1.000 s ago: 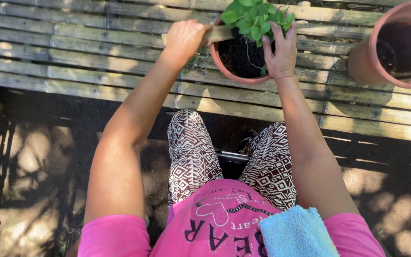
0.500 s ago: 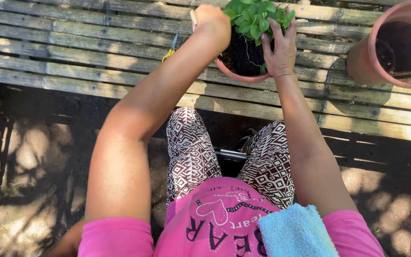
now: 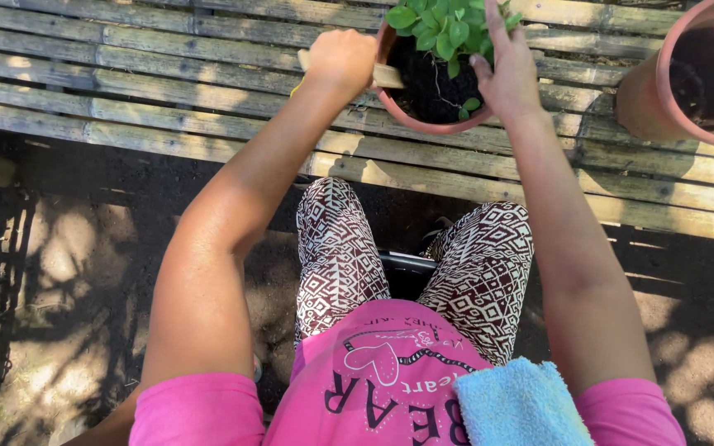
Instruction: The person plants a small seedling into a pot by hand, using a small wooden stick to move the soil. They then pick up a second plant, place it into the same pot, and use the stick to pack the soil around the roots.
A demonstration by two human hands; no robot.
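Left hand clamps wooden handle (blade buried); right hand fingers spread against plant

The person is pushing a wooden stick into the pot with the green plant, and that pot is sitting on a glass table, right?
Not quite. The head view shows the pot with the green plant sitting on a bench of wooden slats, not glass. The left hand does grip a wooden stick going into the soil.
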